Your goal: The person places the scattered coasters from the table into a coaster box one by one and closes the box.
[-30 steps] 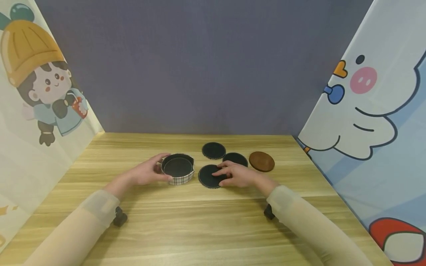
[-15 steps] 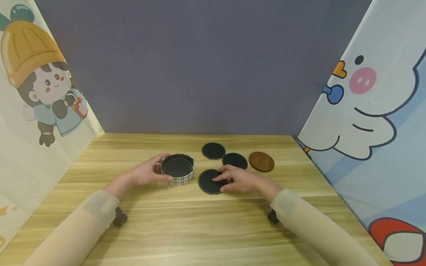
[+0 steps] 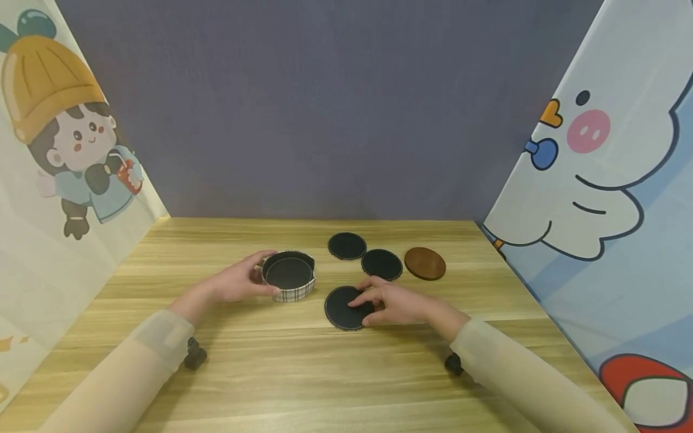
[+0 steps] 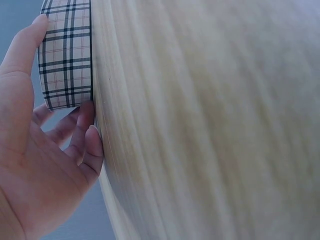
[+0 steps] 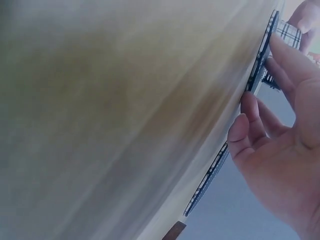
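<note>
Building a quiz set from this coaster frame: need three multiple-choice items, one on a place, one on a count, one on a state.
1. Where does the brown coaster lie?
A. inside the plaid holder
B. farthest right of the loose coasters
C. under the left hand

2. How many black coasters lie loose on the table, outside the holder?
A. one
B. three
C. five

3. What is the right hand doing?
A. resting its fingers on the nearest black coaster
B. lifting the holder
C. hanging idle off the table

Key: 1 B, it sits right of the two far black coasters. 2 B, three black discs lie outside the plaid holder. 3 A, its fingers lie on that disc, while the left hand holds the holder's wall.
</note>
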Demonstrator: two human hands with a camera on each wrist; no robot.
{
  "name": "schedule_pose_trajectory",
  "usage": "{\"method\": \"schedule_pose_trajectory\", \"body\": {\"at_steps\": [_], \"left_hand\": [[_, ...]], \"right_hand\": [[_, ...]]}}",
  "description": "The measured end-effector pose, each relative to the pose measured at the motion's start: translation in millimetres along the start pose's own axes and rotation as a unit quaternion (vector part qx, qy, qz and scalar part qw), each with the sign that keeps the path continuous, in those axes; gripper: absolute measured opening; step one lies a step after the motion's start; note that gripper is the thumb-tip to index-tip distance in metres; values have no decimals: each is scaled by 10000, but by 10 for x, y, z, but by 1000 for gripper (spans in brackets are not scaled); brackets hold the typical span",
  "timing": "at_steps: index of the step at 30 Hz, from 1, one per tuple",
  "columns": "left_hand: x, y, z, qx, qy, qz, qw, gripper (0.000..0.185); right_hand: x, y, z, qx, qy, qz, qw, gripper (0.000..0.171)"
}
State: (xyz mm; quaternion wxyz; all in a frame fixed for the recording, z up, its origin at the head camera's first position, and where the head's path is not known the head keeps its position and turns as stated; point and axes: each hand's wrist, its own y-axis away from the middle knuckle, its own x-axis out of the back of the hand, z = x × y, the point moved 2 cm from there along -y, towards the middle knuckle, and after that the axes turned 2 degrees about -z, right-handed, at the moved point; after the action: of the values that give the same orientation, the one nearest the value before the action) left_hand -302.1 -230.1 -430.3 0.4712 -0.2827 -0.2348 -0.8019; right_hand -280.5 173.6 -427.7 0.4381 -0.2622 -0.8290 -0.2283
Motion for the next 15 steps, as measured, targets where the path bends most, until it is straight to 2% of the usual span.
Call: {"method": "schedule_pose_trajectory", "body": {"at_steps": [15], "left_hand": [[-3,4,-1,-13,66,13,10000,112]], "right_hand": [[-52,81,-21,132,-314,-64,9994,47]]}}
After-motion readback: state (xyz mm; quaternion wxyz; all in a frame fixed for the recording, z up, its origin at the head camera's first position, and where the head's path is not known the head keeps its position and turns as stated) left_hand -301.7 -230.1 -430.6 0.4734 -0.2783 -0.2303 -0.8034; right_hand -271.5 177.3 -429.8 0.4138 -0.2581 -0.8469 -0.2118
